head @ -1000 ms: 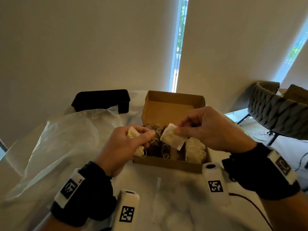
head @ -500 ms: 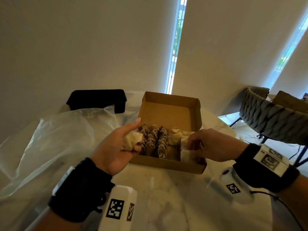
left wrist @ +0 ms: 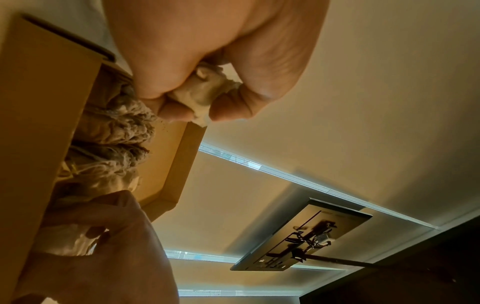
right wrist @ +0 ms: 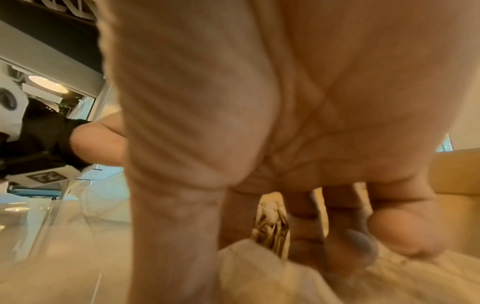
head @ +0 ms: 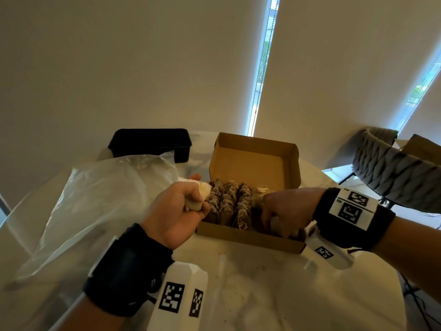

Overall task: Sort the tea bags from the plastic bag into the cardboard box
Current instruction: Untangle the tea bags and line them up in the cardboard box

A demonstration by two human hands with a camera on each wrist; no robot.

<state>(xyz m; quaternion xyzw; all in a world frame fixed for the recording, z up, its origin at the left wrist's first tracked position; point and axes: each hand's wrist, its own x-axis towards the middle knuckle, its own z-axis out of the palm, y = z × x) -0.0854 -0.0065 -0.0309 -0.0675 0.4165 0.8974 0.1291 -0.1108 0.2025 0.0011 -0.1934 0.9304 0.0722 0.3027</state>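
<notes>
cardboard box (head: 253, 235): rows of tea bags (head: 229, 199) packed | left hand (head: 176, 209) clutches pale bags, unplaced | right hand (head: 286, 211) presses one in (grip unclear) | plastic bag (head: 100, 201) looks nearly empty

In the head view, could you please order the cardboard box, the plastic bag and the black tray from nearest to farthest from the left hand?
1. Cardboard box: just right of the left hand.
2. Plastic bag: to its left, spread on the table.
3. Black tray: beyond the bag, at the far edge.

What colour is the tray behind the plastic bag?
Black; the tray shows best in the head view, beyond the plastic bag.
</notes>
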